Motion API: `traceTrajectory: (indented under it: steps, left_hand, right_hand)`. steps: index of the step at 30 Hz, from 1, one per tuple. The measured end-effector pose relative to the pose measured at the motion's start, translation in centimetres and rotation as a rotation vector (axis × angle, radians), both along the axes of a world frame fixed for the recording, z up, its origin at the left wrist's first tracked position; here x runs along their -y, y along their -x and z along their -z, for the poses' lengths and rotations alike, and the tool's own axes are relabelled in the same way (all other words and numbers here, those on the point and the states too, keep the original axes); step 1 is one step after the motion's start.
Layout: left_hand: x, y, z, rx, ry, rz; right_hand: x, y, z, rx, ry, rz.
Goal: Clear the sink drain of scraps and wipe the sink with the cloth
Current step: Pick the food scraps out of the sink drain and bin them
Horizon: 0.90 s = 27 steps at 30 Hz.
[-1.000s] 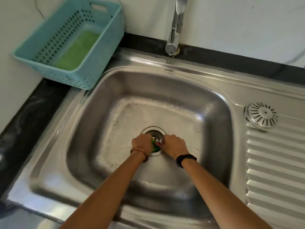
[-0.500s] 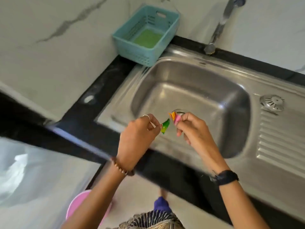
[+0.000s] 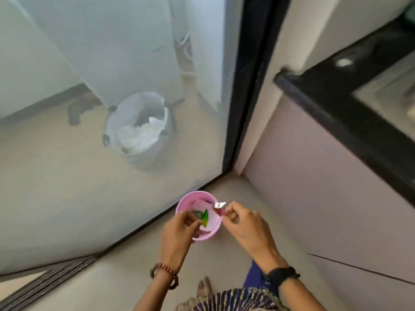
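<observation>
I look down at the floor, away from the sink. My left hand [image 3: 178, 230] pinches a green scrap [image 3: 204, 217] over a small pink bin [image 3: 207, 234] that stands on the floor. My right hand [image 3: 246, 223] pinches a silvery and pink scrap [image 3: 219, 206] above the bin's right rim. Pale scraps of paper lie inside the bin. The sink, its drain and the cloth are out of view.
A glass door with a black frame [image 3: 244, 86] rises at left; behind it stands a lined grey waste bin [image 3: 139, 129]. The black counter edge [image 3: 332, 108] and lilac cabinet front [image 3: 314, 187] run along the right. My bare foot [image 3: 204, 287] shows below.
My view swung from the sink down to the floor at left. Both hands carried the scraps from over the sink's front edge to above the pink bin.
</observation>
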<state>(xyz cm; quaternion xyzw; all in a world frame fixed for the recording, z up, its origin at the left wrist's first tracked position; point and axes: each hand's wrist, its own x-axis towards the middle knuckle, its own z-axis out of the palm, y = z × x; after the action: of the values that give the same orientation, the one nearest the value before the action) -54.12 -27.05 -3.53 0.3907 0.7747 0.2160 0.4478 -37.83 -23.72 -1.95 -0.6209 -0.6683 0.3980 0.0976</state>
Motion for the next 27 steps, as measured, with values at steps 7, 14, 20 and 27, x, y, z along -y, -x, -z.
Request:
traceTrajectory:
  steps: [7,14,20,27]
  left_hand:
    - [-2.4,3.7,24.6,0.075,0.124,-0.194]
    - [-1.8,3.0,40.2,0.179,0.169,-0.254]
    - [-3.6,-0.7,31.3,0.437,0.163,-0.444]
    - [-8.0,-9.1,5.2,0.920,0.113,-0.370]
  right_hand:
    - [-2.9,6.9,25.5,0.266,-0.028,-0.084]
    - [-2.1,8.6,42.1,0.286,0.135,-0.117]
    - [-2.7,5.9,33.2,-0.226,0.282,0.297]
    - [-5.4,-2.6,5.5,-0.670,0.195,0.478]
